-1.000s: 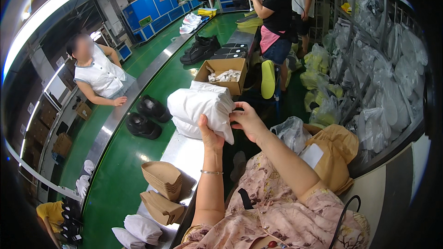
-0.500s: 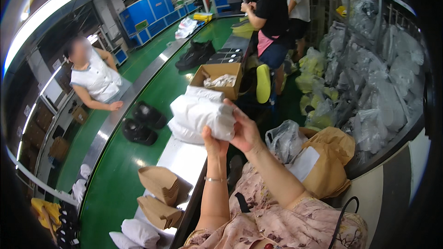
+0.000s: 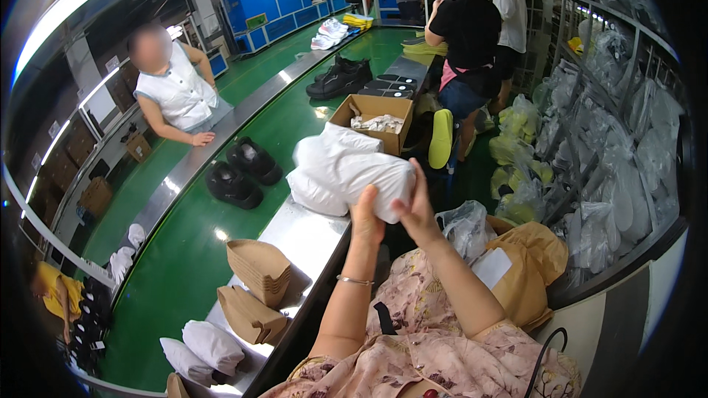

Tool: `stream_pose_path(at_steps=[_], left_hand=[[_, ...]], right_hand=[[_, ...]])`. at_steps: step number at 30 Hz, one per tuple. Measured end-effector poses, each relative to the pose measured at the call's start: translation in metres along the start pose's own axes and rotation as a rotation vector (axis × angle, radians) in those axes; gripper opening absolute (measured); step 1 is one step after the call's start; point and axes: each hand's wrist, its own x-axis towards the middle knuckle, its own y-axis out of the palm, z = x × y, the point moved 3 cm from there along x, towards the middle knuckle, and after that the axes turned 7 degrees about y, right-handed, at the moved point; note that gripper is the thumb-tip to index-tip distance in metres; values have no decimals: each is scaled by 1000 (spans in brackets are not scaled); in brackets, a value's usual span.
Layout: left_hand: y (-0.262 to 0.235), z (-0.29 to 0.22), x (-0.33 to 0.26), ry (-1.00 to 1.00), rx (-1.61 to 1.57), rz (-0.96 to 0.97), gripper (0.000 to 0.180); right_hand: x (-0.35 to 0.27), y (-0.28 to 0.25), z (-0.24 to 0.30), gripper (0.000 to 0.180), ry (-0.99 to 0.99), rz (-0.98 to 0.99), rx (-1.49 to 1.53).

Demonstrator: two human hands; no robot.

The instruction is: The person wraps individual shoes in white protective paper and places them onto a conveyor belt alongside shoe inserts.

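Both my hands hold a white paper-wrapped bundle (image 3: 361,169), rounded and creased, above the metal ledge. My left hand (image 3: 366,217) grips its near side from below, thumb up against the paper. At the bundle's right end, my right hand (image 3: 419,210) is closed round the paper, its fingers partly hidden behind. Other white bundles (image 3: 313,193) rest on the ledge just beyond and beneath the held one, partly covered by it. What is inside the wrapping cannot be seen.
Nested brown cardboard forms (image 3: 258,273) and more white bundles (image 3: 210,346) lie along the ledge (image 3: 306,239). Black shoes (image 3: 243,173) sit on the green conveyor belt (image 3: 184,250). An open carton (image 3: 398,114) stands ahead; a brown paper bag (image 3: 527,269) is at right. A person (image 3: 181,92) stands across the belt.
The whole view has shifted, so the surroundings sit further right. My hands still hold the white bundle, which is now a little turned, and my right fingers have closed more round its end.
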Motion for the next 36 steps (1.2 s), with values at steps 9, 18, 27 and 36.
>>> stream_pose_path(at_steps=[9, 18, 27, 36], left_hand=[[24, -8, -16, -111, 80, 5, 69], [19, -108, 30, 568, 1261, -67, 56], [-18, -113, 60, -71, 36, -94, 27], [-50, -91, 167, 100, 335, -149, 23]], right_hand=[[-4, 5, 0, 80, -8, -258, 71], [-6, -1, 64, 79, -719, 96, -795], [-4, 15, 18, 74, -231, -39, -328], [66, 50, -48, 57, 188, -199, 380]])
